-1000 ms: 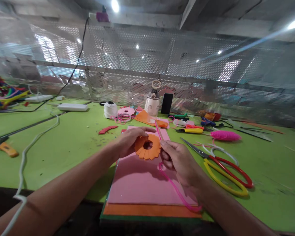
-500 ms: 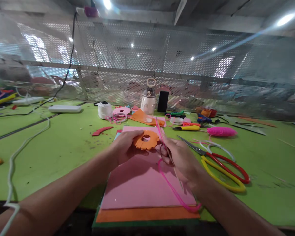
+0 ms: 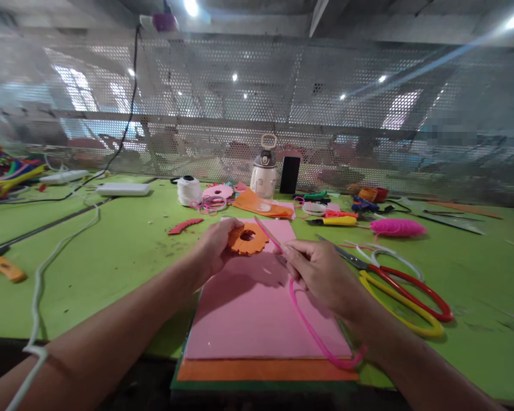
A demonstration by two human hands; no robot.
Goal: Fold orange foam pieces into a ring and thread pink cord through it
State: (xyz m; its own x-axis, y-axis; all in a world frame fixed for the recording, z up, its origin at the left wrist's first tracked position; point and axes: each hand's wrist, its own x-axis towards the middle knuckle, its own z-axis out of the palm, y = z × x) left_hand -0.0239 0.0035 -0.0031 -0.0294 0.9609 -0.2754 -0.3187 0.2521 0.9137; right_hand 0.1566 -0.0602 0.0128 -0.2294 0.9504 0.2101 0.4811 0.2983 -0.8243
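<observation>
My left hand (image 3: 215, 248) pinches the left edge of an orange ring (image 3: 255, 245) with a notched rim and a round hole, held above a stack of sheets. Between the thumb and fingers of my right hand (image 3: 325, 275) is a thin stick (image 3: 266, 230) with pink yarn along it. Its tip points up and left, close to the ring's right edge; whether they touch I cannot tell. A loop of pink yarn (image 3: 307, 328) hangs from my right hand onto the top pink sheet (image 3: 240, 325). Orange and green sheets show beneath.
Right of my right hand lie large scissors (image 3: 411, 291) with red and yellow handles. Beyond are a yellow-handled tool (image 3: 340, 220), a pink yarn bundle (image 3: 398, 227), a bottle (image 3: 263, 176), a phone (image 3: 289, 174) and a white spool (image 3: 189, 190). A white cable (image 3: 38, 285) crosses the left side.
The stick's tip has swung left, from upright beside the ring to slanting toward it. The ring has shifted slightly left against the pink sheet. The whole view has turned a little left.
</observation>
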